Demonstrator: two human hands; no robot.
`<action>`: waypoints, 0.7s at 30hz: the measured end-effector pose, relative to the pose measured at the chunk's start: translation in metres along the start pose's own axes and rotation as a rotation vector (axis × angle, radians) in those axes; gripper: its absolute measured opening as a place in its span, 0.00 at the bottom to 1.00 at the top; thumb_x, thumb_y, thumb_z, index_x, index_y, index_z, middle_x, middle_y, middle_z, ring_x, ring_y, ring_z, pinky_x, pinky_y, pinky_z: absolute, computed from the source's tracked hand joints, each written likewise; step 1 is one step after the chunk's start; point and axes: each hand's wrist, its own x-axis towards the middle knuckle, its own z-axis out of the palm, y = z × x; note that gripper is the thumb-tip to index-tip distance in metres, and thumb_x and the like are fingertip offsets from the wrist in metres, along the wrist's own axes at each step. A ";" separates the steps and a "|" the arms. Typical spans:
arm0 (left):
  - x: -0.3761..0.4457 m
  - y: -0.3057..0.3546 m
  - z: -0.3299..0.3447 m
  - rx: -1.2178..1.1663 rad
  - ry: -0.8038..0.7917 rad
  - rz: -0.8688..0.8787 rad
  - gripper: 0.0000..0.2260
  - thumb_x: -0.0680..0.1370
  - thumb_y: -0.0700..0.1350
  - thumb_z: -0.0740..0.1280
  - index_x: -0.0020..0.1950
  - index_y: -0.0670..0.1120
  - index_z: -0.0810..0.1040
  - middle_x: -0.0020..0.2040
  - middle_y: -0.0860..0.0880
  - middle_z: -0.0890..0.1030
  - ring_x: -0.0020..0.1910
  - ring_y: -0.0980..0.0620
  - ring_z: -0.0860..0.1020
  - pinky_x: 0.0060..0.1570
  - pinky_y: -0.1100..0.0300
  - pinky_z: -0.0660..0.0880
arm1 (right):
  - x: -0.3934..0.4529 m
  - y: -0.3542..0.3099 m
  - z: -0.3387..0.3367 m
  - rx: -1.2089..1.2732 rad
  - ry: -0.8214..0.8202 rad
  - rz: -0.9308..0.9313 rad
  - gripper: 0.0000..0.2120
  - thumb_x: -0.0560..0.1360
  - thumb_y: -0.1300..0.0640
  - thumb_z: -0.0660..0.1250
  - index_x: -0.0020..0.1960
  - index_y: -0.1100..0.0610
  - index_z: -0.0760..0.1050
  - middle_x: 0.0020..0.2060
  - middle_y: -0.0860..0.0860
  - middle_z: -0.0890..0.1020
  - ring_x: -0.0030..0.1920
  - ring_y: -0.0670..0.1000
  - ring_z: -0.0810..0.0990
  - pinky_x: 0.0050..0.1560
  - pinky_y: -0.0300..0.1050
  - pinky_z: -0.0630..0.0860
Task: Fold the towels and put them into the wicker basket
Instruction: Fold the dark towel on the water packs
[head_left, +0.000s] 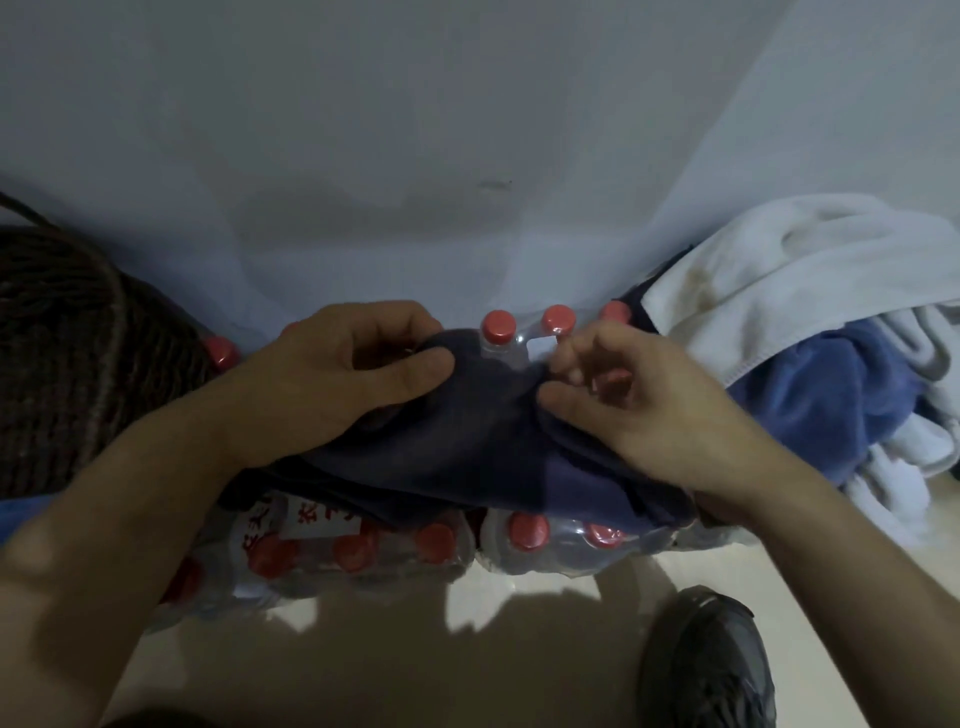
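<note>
A dark navy towel (467, 447) lies bunched across shrink-wrapped packs of red-capped water bottles (363, 551). My left hand (332, 374) grips its upper left part, thumb pressed on the cloth. My right hand (634, 400) pinches the towel's upper right edge between thumb and curled fingers. The dark wicker basket (67, 353) stands at the left, partly cut off by the frame. On the right sits a heap of unfolded towels: a white one with a stain (795, 275) over a blue one (810, 400) and a pale grey one (893, 467).
A pale wall (415, 156) rises directly behind the bottle packs. My dark shoe (711, 665) stands on the beige floor (467, 675) at the lower right. More red caps (498, 327) show behind the towel.
</note>
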 end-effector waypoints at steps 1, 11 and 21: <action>-0.002 0.004 0.003 -0.192 -0.014 0.007 0.06 0.77 0.49 0.67 0.44 0.49 0.79 0.40 0.48 0.81 0.39 0.50 0.80 0.39 0.64 0.76 | 0.001 -0.003 0.005 0.054 -0.024 -0.074 0.20 0.72 0.48 0.74 0.62 0.45 0.75 0.53 0.36 0.79 0.54 0.40 0.79 0.53 0.39 0.76; -0.008 0.025 0.011 -0.705 -0.046 0.114 0.05 0.73 0.40 0.64 0.48 0.44 0.78 0.44 0.47 0.84 0.43 0.52 0.83 0.41 0.64 0.79 | 0.004 -0.028 0.002 0.477 -0.253 -0.156 0.11 0.75 0.48 0.70 0.52 0.54 0.79 0.38 0.50 0.81 0.40 0.48 0.81 0.38 0.44 0.74; -0.014 0.030 0.009 0.281 0.261 0.223 0.04 0.82 0.53 0.56 0.52 0.60 0.70 0.35 0.46 0.80 0.28 0.51 0.77 0.24 0.68 0.70 | 0.001 -0.017 -0.039 0.351 -0.220 -0.152 0.15 0.71 0.73 0.72 0.34 0.65 0.67 0.29 0.53 0.70 0.31 0.48 0.69 0.31 0.39 0.66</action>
